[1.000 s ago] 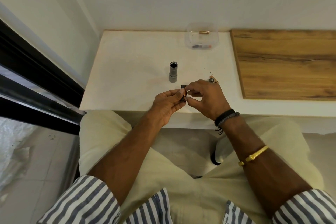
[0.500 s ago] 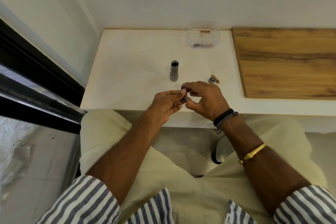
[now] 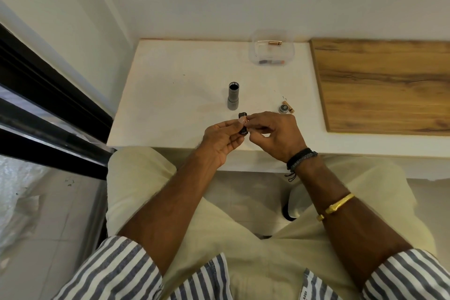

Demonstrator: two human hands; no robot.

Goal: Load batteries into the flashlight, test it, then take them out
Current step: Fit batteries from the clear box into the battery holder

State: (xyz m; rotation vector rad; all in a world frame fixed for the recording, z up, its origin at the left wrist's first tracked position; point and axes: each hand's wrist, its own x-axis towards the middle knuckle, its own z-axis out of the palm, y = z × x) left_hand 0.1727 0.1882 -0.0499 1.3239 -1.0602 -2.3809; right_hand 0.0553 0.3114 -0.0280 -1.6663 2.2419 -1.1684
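Observation:
A grey flashlight body stands upright on the white table with its open end up. Just in front of it, near the table's front edge, my left hand holds a small black battery holder between thumb and fingers. My right hand pinches a thin battery at the holder's top, mostly hidden by my fingertips. The flashlight's end cap and a loose copper-coloured battery lie on the table to the right.
A clear plastic box with more batteries sits at the table's far edge against the wall. A wooden board covers the right part of the surface. A dark window frame runs along the left.
Both hands stay together on the battery holder, with only small shifts of the fingers. The flashlight body, cap and loose battery have not moved.

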